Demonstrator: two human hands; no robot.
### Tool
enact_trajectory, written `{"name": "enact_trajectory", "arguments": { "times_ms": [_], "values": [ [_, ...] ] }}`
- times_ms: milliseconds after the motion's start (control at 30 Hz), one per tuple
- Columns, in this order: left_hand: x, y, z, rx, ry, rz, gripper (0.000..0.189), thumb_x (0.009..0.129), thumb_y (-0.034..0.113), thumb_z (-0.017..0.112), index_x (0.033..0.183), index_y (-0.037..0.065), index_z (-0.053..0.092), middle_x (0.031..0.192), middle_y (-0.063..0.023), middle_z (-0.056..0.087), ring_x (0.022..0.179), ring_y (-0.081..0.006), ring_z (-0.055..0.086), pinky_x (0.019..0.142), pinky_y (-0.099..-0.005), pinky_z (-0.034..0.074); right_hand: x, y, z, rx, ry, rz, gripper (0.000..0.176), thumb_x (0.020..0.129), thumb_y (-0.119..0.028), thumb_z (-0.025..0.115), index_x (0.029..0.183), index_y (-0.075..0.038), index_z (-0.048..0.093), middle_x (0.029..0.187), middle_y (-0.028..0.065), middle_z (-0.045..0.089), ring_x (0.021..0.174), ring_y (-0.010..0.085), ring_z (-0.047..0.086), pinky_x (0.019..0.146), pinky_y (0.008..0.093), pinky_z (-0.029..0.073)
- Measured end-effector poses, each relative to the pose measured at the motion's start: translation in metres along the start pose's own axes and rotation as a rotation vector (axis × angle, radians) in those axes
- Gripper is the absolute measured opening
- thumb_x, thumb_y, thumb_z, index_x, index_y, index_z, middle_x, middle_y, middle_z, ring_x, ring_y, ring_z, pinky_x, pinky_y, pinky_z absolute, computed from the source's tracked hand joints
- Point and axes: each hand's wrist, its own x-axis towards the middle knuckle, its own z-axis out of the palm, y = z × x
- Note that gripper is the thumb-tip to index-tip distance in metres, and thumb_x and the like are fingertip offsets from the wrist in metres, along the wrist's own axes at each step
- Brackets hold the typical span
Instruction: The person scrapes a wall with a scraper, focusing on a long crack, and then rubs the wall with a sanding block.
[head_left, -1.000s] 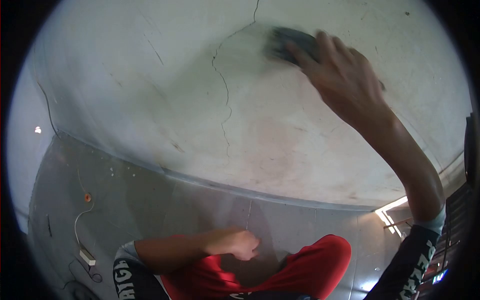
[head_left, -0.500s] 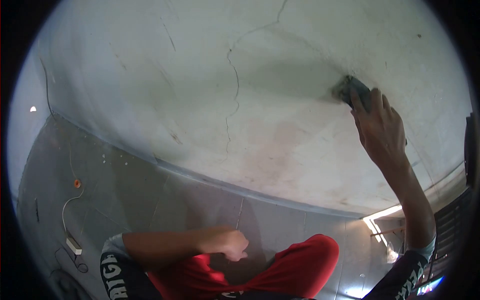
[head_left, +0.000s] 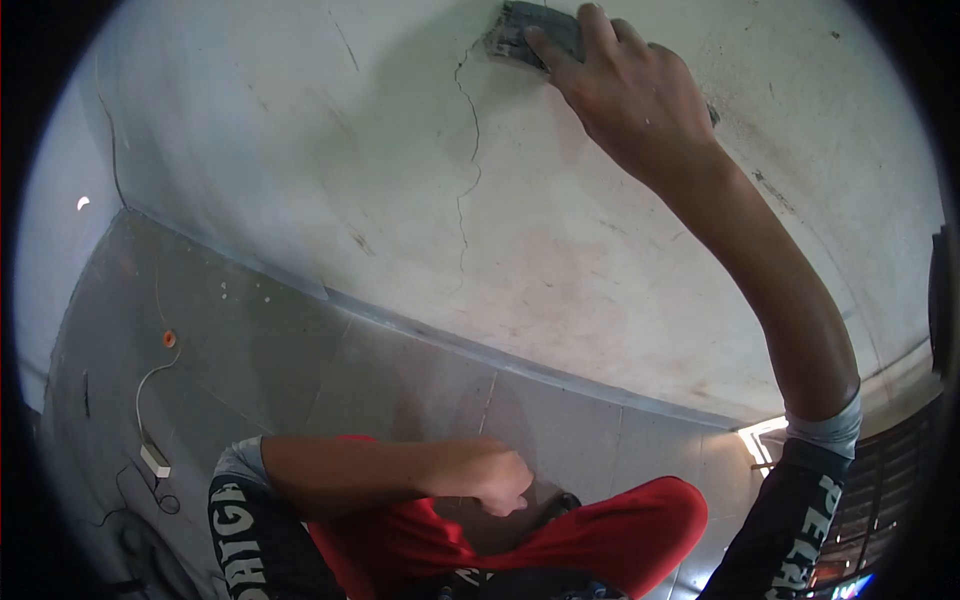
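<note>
My right hand (head_left: 640, 95) is raised at the top of the head view, its fingers bent round a dark grey, dusty folded piece of sandpaper (head_left: 530, 38). The sandpaper lies against a pale, scuffed wall (head_left: 390, 190). Just left of and below its edge, a thin jagged crack (head_left: 476, 125) runs down the wall. Lower down, my left hand (head_left: 500, 480) is curled into a loose fist above my lap, away from the wall. Nothing shows in its fingers.
Grey floor tiles (head_left: 400, 395) meet the wall along a low skirting (head_left: 500, 362). On the left floor are a white socket block (head_left: 155, 461) with a cable, an orange round piece (head_left: 169, 339) and small white bits. My red-clad knee (head_left: 665, 505) is in front.
My right hand has swept the sandpaper left and up across the wall, from the right side to beside the crack. My left hand stays curled in about the same place. The view has shifted slightly.
</note>
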Motion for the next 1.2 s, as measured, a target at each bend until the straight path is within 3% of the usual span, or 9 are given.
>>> {"name": "enact_trajectory", "arguments": {
  "times_ms": [67, 233, 300, 500, 600, 767, 1033, 1133, 1200],
  "values": [
    [-0.014, -0.002, 0.004, 0.002, 0.118, 0.060, 0.040, 0.096, 0.038, 0.060, 0.093, -0.001, 0.072, 0.088, -0.0224, 0.072, 0.088, -0.0428, 0.070, 0.077, -0.0507, 0.055, -0.020, 0.005, 0.014, 0.026, 0.095, -0.027, 0.051, 0.087, -0.011, 0.068, 0.137, -0.019, 0.063, 0.109, 0.0133, 0.060, 0.091, 0.0248, 0.069, 0.061, 0.0350, 0.058],
    [-0.032, -0.019, 0.013, -0.034, 0.374, 0.215, 0.038, 0.096, 0.035, 0.059, 0.089, 0.001, 0.073, 0.086, -0.0210, 0.073, 0.086, -0.0415, 0.071, 0.077, -0.0501, 0.055, -0.100, -0.007, -0.016, 0.161, -0.209, 0.137, 0.052, 0.089, -0.014, 0.069, 0.140, -0.018, 0.061, 0.101, 0.0130, 0.056, 0.082, 0.0255, 0.065, 0.061, 0.0368, 0.058],
    [-0.035, -0.024, -0.002, 0.001, 0.042, 0.087, 0.045, 0.102, 0.040, 0.051, 0.112, -0.001, 0.066, 0.100, -0.0231, 0.072, 0.101, -0.0422, 0.070, 0.089, -0.0527, 0.055, -0.106, -0.021, -0.009, 0.132, -0.180, 0.214, 0.050, 0.091, -0.015, 0.068, 0.140, -0.018, 0.062, 0.097, 0.0118, 0.053, 0.077, 0.0240, 0.062, 0.061, 0.0362, 0.058],
    [-0.035, -0.035, -0.010, 0.029, -0.002, 0.096, 0.046, 0.102, 0.041, 0.052, 0.115, -0.002, 0.064, 0.103, -0.0257, 0.072, 0.102, -0.0418, 0.070, 0.091, -0.0526, 0.054, 0.022, -0.074, 0.013, 0.078, 0.000, 0.257, 0.045, 0.090, -0.018, 0.072, 0.135, -0.017, 0.066, 0.096, 0.0117, 0.051, 0.077, 0.0225, 0.060, 0.055, 0.0326, 0.057],
    [-0.043, -0.034, -0.010, 0.035, 0.104, 0.154, 0.047, 0.103, 0.041, 0.051, 0.117, -0.002, 0.064, 0.104, -0.0258, 0.071, 0.102, -0.0419, 0.070, 0.090, -0.0522, 0.055, -0.006, -0.091, 0.024, 0.132, 0.088, 0.312, 0.045, 0.089, -0.018, 0.073, 0.134, -0.016, 0.068, 0.094, 0.0113, 0.052, 0.074, 0.0214, 0.060, 0.052, 0.0308, 0.056],
    [-0.051, -0.044, -0.007, 0.044, 0.069, 0.225, 0.045, 0.102, 0.039, 0.052, 0.117, -0.002, 0.064, 0.104, -0.0245, 0.071, 0.102, -0.0427, 0.069, 0.090, -0.0533, 0.054, -0.103, -0.163, 0.030, 0.260, -0.094, 0.494, 0.045, 0.089, -0.021, 0.077, 0.132, -0.012, 0.069, 0.093, 0.0146, 0.053, 0.072, 0.0243, 0.060, 0.054, 0.0349, 0.057],
    [-0.037, -0.045, -0.008, -0.002, 0.072, 0.288, 0.044, 0.099, 0.041, 0.058, 0.116, 0.001, 0.065, 0.105, -0.0231, 0.071, 0.101, -0.0412, 0.070, 0.089, -0.0535, 0.054, 0.026, -0.151, 0.029, 0.210, 0.026, 0.573, 0.046, 0.088, -0.019, 0.076, 0.133, -0.014, 0.069, 0.093, 0.0143, 0.052, 0.074, 0.0243, 0.060, 0.056, 0.0369, 0.056],
    [-0.036, -0.047, -0.005, 0.095, -0.009, 0.185, 0.039, 0.096, 0.042, 0.061, 0.115, 0.010, 0.072, 0.105, -0.0162, 0.075, 0.104, -0.0361, 0.071, 0.089, -0.0484, 0.054, -0.017, -0.161, 0.029, 0.195, -0.005, 0.589, 0.049, 0.087, -0.019, 0.078, 0.135, -0.014, 0.068, 0.094, 0.0154, 0.052, 0.074, 0.0248, 0.059, 0.057, 0.0378, 0.055],
    [-0.048, -0.053, -0.011, 0.043, 0.080, 0.237, 0.044, 0.100, 0.041, 0.057, 0.115, 0.001, 0.066, 0.109, -0.0230, 0.071, 0.105, -0.0409, 0.069, 0.090, -0.0525, 0.054, -0.061, -0.176, 0.033, 0.180, -0.011, 0.599, 0.050, 0.087, -0.019, 0.078, 0.135, -0.014, 0.067, 0.095, 0.0159, 0.053, 0.074, 0.0248, 0.059, 0.057, 0.0377, 0.054]
  ]
}}
